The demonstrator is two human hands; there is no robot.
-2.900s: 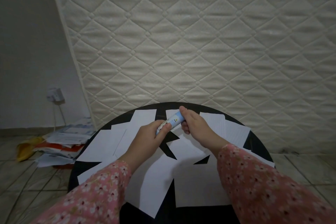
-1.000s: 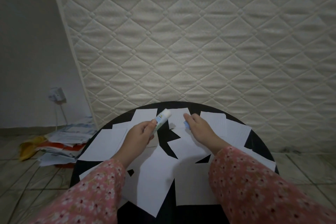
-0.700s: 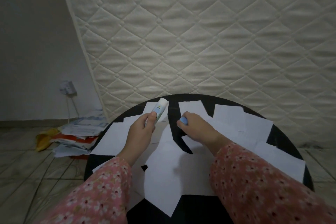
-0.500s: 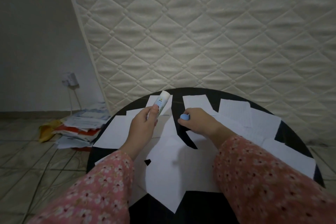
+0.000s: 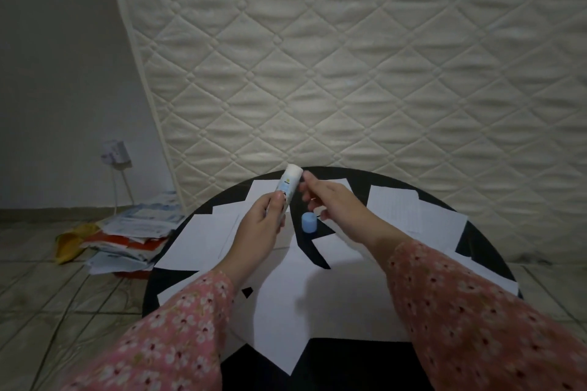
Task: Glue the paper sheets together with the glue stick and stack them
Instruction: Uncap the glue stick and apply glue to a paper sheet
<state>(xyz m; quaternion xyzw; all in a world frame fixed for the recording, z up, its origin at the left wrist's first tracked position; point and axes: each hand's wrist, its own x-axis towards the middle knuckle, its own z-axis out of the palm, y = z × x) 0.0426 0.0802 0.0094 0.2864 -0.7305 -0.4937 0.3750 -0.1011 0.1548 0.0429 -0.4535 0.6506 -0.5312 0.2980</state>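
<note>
Several white paper sheets (image 5: 320,298) lie scattered and overlapping on a round black table (image 5: 476,241). My left hand (image 5: 260,225) grips the lower part of a white and blue glue stick (image 5: 289,183), held upright and uncapped above the far sheets. Its blue cap (image 5: 309,222) stands on the table just right of my left hand. My right hand (image 5: 333,203) hovers above the cap with fingers loosely spread, its fingertips close to the glue stick's upper end and holding nothing.
A quilted white mattress (image 5: 349,57) leans upright behind the table. On the tiled floor at the left lies a pile of papers and packets (image 5: 127,238). A wall socket with a cable (image 5: 115,154) is above the pile.
The cap came off the glue stick in my right hand. That hand has set the cap down on the table and lifted toward the stick's tip. The camera has tilted up.
</note>
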